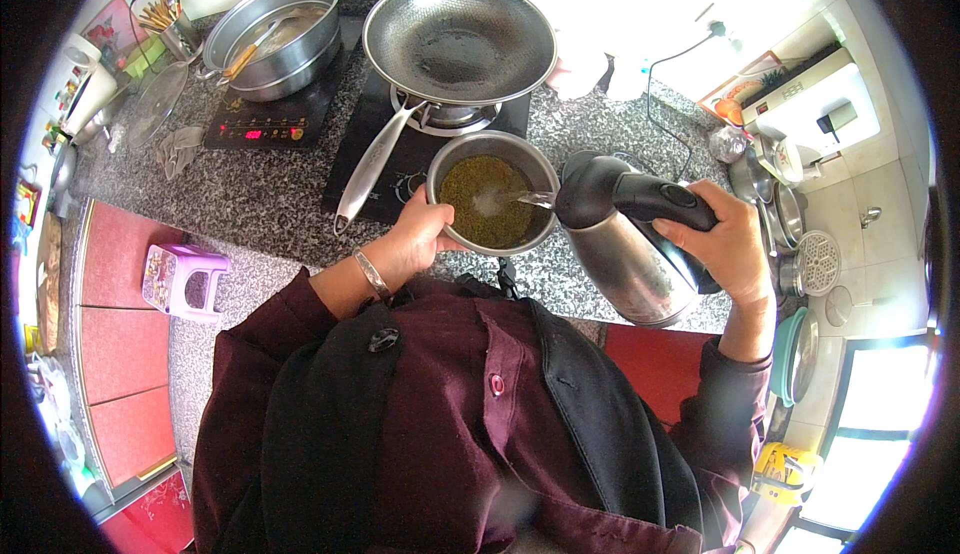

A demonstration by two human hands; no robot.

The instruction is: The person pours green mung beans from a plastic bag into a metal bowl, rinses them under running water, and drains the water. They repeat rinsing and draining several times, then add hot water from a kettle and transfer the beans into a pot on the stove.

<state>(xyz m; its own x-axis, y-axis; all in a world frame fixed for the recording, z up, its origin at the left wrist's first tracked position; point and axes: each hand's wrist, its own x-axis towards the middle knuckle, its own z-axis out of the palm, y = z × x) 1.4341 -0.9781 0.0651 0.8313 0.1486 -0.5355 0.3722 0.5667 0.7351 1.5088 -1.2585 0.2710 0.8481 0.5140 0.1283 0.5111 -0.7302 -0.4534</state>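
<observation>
My left hand [421,230] grips the rim and side of a round stainless steel bowl [541,160] near the counter's front edge. Small greenish-brown grains or seeds [484,213] lie in the bowl, with pale swirling liquid at their middle. Around the black handle of an electric kettle [626,261] my right hand [712,235] is closed. The kettle is tipped to the left, and a clear stream [534,198] runs from its mouth into the bowl. Just behind the bowl, a large textured wok [459,40] sits on a gas hob [375,153], its metal handle pointing front left.
Back left, a steel pot [289,66] with a wooden-handled utensil in it stands on a lit induction cooker [262,123]. A grey cloth [178,150] and a glass lid [159,104] lie left of it. Stacked steel pans [784,213] stand at right. A purple stool [187,282] is on the floor at left.
</observation>
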